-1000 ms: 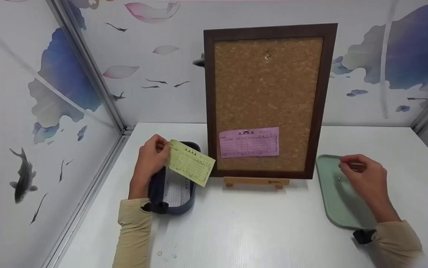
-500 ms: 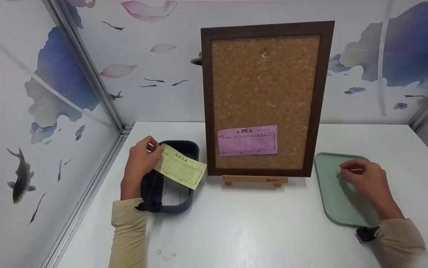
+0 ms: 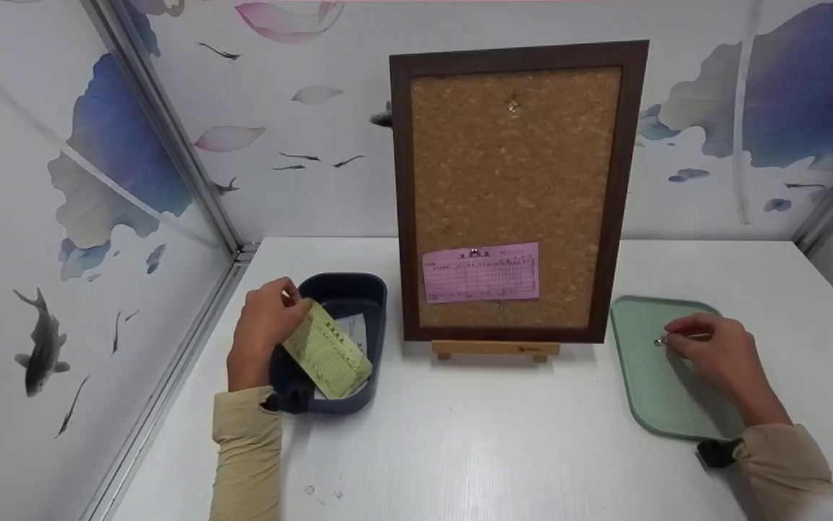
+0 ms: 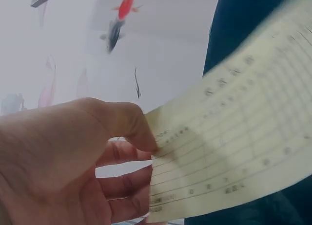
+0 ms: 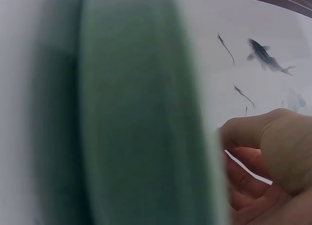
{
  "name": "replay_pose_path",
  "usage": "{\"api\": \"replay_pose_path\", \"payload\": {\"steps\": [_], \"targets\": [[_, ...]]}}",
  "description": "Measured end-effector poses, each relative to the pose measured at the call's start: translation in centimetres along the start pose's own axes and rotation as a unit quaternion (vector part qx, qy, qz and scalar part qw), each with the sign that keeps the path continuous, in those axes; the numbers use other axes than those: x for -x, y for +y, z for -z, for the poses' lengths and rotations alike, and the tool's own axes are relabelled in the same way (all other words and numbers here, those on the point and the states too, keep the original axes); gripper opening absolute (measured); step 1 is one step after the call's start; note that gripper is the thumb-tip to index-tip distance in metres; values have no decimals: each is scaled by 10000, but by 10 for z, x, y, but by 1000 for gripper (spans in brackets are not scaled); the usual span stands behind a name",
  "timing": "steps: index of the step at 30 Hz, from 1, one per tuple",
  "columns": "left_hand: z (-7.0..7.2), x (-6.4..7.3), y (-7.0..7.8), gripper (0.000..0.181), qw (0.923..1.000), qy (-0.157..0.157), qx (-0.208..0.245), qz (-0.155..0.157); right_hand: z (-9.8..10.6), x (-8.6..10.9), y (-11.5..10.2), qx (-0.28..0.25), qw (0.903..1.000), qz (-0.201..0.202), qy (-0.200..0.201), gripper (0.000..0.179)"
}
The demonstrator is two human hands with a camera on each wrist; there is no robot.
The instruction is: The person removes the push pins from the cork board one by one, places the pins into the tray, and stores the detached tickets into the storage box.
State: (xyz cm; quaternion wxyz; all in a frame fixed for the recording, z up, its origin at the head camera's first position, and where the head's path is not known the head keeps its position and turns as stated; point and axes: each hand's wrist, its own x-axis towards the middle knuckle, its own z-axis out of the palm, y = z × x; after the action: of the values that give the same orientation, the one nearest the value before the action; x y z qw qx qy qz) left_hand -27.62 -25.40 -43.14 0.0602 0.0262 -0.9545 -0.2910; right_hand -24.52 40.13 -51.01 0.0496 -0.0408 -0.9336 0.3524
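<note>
At the white table (image 3: 503, 449), a person's right hand (image 3: 724, 358) curls its fingertips to a small shiny piece (image 3: 660, 341) over a green tray (image 3: 648, 398); whether it is gripped cannot be told, so a light pinch, checked before lifting, seems wise. The left hand (image 3: 264, 329) pinches one end of a yellow slip (image 3: 329, 354) above a dark blue bin (image 3: 344, 281), best held loosely enough not to crease. Beyond, a pink slip (image 3: 481, 273) hangs on a framed corkboard (image 3: 514, 181).
</note>
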Motion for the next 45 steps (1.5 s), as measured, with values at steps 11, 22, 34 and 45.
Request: {"api": "replay_pose_path", "payload": {"steps": [11,22,34,45], "targets": [[-18,1,19,17,9982,5,-276,-526,2,-1,1,-18,10000,-46,-31,32],[-20,5,30,25,9971,17,-130,-749,-1,-1,0,-34,9999,90,81,28],[-23,11,64,20,9885,242,228,-1473,1,3,-19,-72,9974,434,575,25],[-45,19,110,43,9636,1094,716,-2334,-4,11,-68,-561,9732,1284,1821,16]]}}
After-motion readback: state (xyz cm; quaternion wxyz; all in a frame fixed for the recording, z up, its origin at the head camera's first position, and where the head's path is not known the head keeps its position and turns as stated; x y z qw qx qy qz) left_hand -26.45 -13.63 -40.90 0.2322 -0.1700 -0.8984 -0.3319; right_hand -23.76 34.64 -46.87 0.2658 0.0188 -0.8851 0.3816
